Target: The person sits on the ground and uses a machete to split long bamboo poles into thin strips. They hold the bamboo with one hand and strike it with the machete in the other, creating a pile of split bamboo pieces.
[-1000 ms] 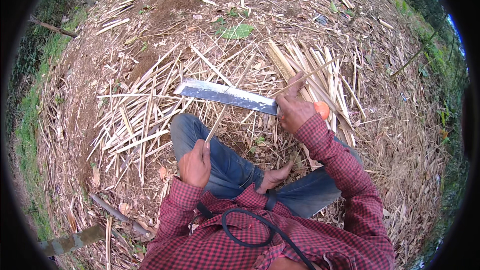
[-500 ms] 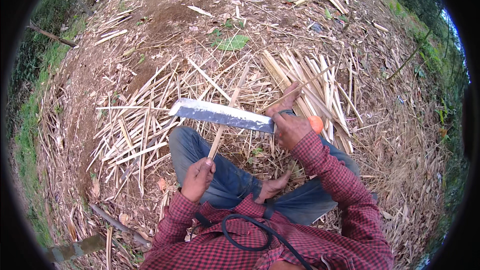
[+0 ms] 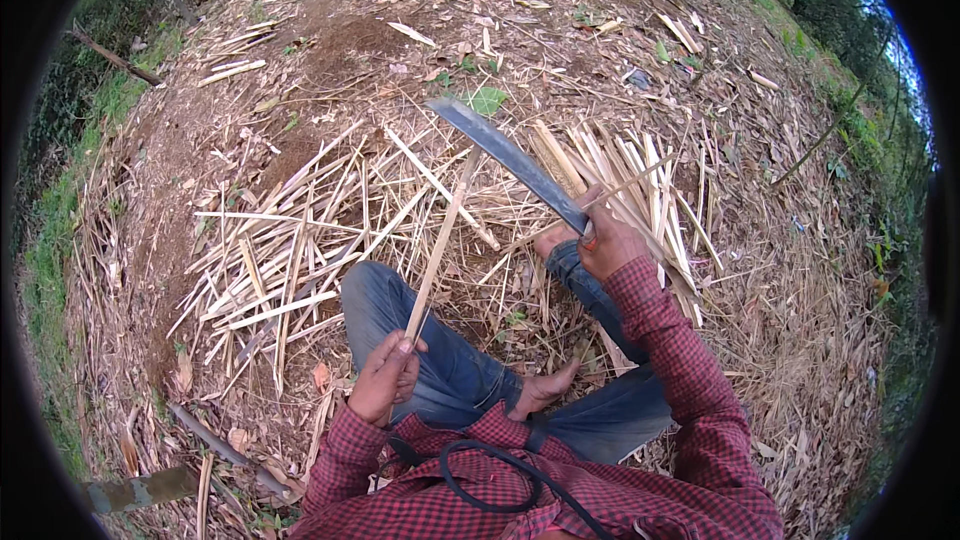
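Observation:
My left hand (image 3: 388, 380) is closed round the near end of a long, thin wooden strip (image 3: 440, 250), above my left knee. The strip slants up and away from me. In my right hand (image 3: 612, 243), fingers wrapped round the handle, is a machete with a long dark blade (image 3: 520, 165). Its blade points forward and to the left, passing by the far end of the strip; I cannot tell whether the two touch. Most of the orange handle is hidden in my fist.
A loose pile of split strips (image 3: 285, 250) lies to the left, and another bundle (image 3: 640, 180) lies at the right by my bare foot. My bent legs in jeans (image 3: 450, 350) are just below my hands. A thick stick (image 3: 225, 450) rests at the lower left.
The machete has moved forward along the strip from its middle to its far end, its tip swinging away from me. My right hand has shifted slightly right. My left hand keeps its hold, slightly lower.

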`<state>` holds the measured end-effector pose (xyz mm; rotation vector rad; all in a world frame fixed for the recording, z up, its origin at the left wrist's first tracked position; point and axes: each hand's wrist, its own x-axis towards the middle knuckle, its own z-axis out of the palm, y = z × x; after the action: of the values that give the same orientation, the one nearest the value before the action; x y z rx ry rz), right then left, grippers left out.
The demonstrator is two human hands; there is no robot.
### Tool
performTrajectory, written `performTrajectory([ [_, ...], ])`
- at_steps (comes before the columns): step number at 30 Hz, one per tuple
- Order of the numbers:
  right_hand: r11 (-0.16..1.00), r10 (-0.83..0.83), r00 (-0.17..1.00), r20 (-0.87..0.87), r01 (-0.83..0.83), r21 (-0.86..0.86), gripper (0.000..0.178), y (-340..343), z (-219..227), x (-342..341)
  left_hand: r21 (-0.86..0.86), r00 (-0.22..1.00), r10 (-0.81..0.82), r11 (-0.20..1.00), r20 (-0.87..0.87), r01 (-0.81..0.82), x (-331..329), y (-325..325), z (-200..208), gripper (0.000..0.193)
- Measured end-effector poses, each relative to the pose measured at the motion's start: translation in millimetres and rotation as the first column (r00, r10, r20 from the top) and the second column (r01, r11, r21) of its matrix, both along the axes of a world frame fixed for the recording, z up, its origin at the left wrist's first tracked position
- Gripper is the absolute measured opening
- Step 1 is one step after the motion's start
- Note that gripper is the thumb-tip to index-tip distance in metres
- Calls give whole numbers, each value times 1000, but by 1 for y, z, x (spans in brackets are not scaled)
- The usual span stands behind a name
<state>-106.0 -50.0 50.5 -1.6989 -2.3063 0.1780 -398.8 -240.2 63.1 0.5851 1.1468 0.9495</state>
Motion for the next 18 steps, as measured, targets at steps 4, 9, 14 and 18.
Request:
performTrajectory([
  [4, 932, 363, 932, -22, -363, 6, 35, -50, 6, -18, 24, 998, -30, 999, 47, 29, 9, 14, -2, 26],
  [9, 843, 537, 844, -2, -536, 51, 36, -65, -4, -33, -22, 988, -31, 999, 152, 35, 6, 16, 1, 26],
  [14, 871, 467, 881, 71, -472, 134, 34, -37, 1, -32, 38, 986, -39, 999, 164, 34, 8, 20, 14, 24],
  [18, 959, 273, 959, 79, -278, 56, 33, -7, 17, -15, 4, 978, -63, 998, 200, 64, 6, 11, 24, 23],
])
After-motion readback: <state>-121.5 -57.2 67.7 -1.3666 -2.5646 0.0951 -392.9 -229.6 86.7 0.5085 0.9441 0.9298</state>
